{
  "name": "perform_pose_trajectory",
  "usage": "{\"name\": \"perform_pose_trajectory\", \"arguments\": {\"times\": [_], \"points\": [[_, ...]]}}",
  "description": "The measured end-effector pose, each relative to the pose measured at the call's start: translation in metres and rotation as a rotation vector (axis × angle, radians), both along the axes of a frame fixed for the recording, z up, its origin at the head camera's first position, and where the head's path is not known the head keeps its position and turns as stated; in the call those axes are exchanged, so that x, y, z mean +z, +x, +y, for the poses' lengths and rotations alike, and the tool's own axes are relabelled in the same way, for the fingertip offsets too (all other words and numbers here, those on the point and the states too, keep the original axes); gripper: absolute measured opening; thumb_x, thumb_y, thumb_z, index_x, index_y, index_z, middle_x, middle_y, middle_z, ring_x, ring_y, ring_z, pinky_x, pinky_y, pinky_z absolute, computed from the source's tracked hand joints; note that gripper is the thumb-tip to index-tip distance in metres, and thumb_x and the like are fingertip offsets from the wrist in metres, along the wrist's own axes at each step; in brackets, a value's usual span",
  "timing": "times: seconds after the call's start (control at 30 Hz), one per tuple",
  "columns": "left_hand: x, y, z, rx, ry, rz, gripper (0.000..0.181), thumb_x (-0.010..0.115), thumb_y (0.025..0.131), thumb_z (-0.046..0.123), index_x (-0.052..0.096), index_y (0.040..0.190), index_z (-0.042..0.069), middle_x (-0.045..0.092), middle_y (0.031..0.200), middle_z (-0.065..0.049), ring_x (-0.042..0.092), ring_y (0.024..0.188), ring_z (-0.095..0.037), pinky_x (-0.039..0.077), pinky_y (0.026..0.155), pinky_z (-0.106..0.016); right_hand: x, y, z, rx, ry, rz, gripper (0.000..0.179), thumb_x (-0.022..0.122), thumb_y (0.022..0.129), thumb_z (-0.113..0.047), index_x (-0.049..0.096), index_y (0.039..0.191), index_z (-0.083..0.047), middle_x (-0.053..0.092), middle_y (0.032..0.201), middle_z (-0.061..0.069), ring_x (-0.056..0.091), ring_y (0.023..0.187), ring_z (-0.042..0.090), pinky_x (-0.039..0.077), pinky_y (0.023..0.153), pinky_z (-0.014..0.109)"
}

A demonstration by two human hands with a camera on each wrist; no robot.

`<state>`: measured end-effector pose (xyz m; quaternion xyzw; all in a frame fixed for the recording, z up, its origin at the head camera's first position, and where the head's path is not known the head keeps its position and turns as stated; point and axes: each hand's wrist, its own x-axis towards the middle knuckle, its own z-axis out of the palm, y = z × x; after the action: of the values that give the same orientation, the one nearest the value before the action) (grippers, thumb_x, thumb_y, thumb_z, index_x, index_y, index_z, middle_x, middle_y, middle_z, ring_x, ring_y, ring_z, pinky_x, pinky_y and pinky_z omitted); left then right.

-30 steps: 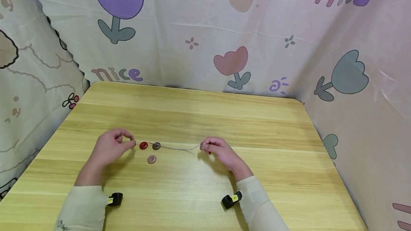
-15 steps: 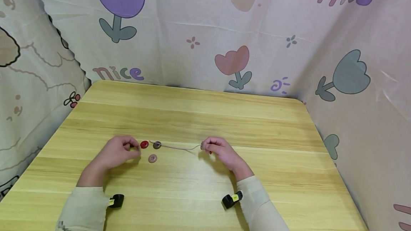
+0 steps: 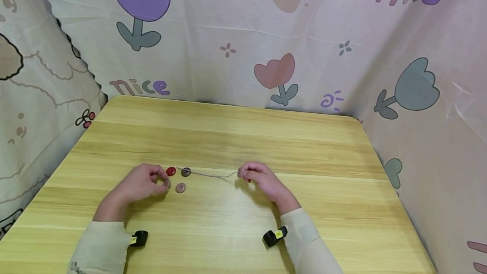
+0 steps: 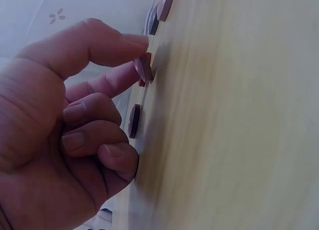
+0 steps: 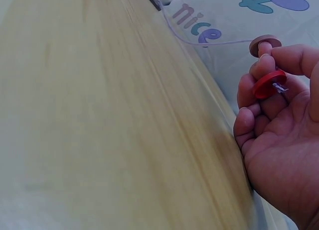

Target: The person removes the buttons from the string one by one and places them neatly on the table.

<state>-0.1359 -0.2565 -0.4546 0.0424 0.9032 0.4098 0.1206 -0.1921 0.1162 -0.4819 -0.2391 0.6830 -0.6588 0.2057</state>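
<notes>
My left hand [image 3: 140,183] pinches a mauve-brown button [image 4: 143,69] on edge between thumb and index finger, low over the table. Its other fingers are curled toward the palm. Just beyond those fingertips lie a red button [image 3: 171,171], a dark brown button [image 3: 186,172] and a pinkish button [image 3: 180,187]. To the right, my right hand [image 3: 260,179] holds a thin cord [image 3: 209,175] at a brown button [image 5: 265,45] by the fingertips. Below that, a red button [image 5: 269,85] hangs on the cord above a knotted end. Leftward, the cord's free end crosses over the dark brown button.
One more dark button [image 4: 134,121] stands out below the left index finger in the left wrist view. The wooden table [image 3: 228,138] meets a printed cloth backdrop [image 3: 213,24] at its back edge. Black wrist cameras sit on both sleeves.
My left hand has moved right and slightly toward me, bringing its pinched button closer to the loose buttons. The right hand and cord stay nearly still.
</notes>
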Motion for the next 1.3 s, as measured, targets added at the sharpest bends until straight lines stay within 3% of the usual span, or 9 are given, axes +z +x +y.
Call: {"name": "perform_pose_trajectory", "arguments": {"times": [0.4, 0.7, 0.97, 1.3], "points": [[-0.002, 0.001, 0.004, -0.025, -0.060, 0.012, 0.015, 0.080, 0.080, 0.012, 0.068, 0.088, 0.009, 0.045, 0.066, 0.000, 0.042, 0.059, -0.016, 0.036, 0.053, -0.029, -0.002, -0.001, 0.000, 0.006, -0.004, 0.000, 0.020, 0.048, 0.100, -0.001, 0.054, 0.091, 0.016, 0.052, 0.095, 0.035, 0.056, 0.101, 0.025, 0.041, 0.098, 0.039], [-0.002, 0.002, 0.004, -0.032, -0.044, 0.012, 0.016, 0.080, 0.080, 0.012, 0.068, 0.089, 0.009, 0.044, 0.066, 0.000, 0.041, 0.059, -0.016, 0.035, 0.053, -0.030, 0.001, 0.000, 0.001, 0.005, -0.008, -0.008, 0.020, 0.050, 0.099, -0.004, 0.055, 0.091, 0.015, 0.053, 0.092, 0.032, 0.056, 0.101, 0.026, 0.041, 0.099, 0.040], [0.004, 0.002, 0.005, -0.015, -0.029, -0.001, 0.028, 0.082, 0.081, 0.017, 0.067, 0.100, 0.004, 0.044, 0.069, -0.003, 0.041, 0.061, -0.017, 0.035, 0.055, -0.030, -0.002, -0.001, 0.001, 0.007, 0.009, 0.004, 0.024, 0.052, 0.098, -0.008, 0.055, 0.091, 0.014, 0.055, 0.094, 0.030, 0.058, 0.106, 0.027, 0.041, 0.100, 0.042], [0.012, -0.008, 0.016, -0.002, -0.033, 0.032, 0.028, 0.080, 0.080, 0.014, 0.067, 0.104, 0.008, 0.046, 0.072, -0.004, 0.040, 0.066, -0.019, 0.034, 0.056, -0.032, 0.009, 0.002, 0.000, 0.019, 0.020, -0.009, 0.020, 0.047, 0.099, 0.002, 0.051, 0.088, 0.017, 0.051, 0.097, 0.039, 0.056, 0.106, 0.029, 0.040, 0.100, 0.040]]}}
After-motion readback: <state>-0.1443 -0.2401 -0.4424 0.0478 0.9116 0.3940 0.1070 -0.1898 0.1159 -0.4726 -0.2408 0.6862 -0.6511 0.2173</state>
